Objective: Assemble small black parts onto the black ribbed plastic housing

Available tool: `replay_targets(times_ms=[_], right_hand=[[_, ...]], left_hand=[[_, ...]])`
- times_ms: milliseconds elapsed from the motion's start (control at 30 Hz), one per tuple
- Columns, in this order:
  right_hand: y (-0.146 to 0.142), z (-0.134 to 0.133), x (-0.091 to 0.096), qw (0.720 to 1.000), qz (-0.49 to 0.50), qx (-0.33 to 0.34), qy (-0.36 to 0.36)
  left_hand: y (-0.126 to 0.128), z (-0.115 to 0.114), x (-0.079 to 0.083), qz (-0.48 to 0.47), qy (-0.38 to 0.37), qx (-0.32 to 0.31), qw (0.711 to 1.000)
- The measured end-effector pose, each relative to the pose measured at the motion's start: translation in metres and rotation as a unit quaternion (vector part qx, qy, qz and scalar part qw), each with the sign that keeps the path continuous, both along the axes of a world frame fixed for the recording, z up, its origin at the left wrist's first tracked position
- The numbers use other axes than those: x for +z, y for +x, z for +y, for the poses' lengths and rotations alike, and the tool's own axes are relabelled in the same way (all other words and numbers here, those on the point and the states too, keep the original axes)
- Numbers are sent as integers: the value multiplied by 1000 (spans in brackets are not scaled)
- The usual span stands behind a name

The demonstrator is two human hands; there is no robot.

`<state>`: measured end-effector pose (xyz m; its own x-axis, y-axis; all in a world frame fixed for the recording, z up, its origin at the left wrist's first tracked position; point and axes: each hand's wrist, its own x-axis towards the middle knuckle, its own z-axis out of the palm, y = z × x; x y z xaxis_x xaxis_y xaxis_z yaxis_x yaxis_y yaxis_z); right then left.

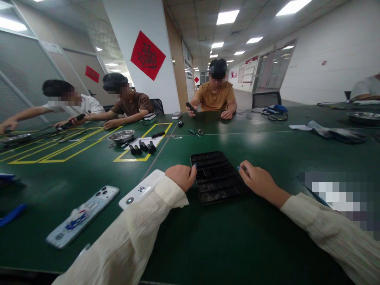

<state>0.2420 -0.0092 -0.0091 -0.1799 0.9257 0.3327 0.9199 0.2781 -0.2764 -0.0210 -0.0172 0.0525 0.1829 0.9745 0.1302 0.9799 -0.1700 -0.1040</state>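
A flat black tray [218, 176] with rows of shallow compartments lies on the green table in front of me. My left hand [181, 177] is closed at its left edge, thumb on top and the other fingers curled. At the right edge, my right hand [257, 178] is also closed, with thumb and forefinger close together by the rim. The fingertips under the tray's edges are hidden. Beside my left forearm lies a white device [141, 190] marked 26, partly covered by the sleeve. A phone in a patterned case [84, 215] is further left.
Across the green table [267, 146] sit several people, one [215, 93] holding a black tool. A metal bowl [121, 136] and several black cylindrical parts [143, 147] stand near yellow tape. Small tools [195, 132], gloves [332, 130] and a blue-handled object [13, 215] also lie about.
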Motion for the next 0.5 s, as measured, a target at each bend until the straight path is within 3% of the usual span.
replay_targets(times_ms=[133,267,500], right_hand=[[-4,-2,-1,999,10,49,-18],[-9,-6,1,999,-19,35,18],[-11,-8,1,998,40,53,-13]], left_hand=[[0,3,-9,9,-19,7,1000],[-2,4,-16,15,-21,3,1000],[1,2,-22,10,10,26,1000]])
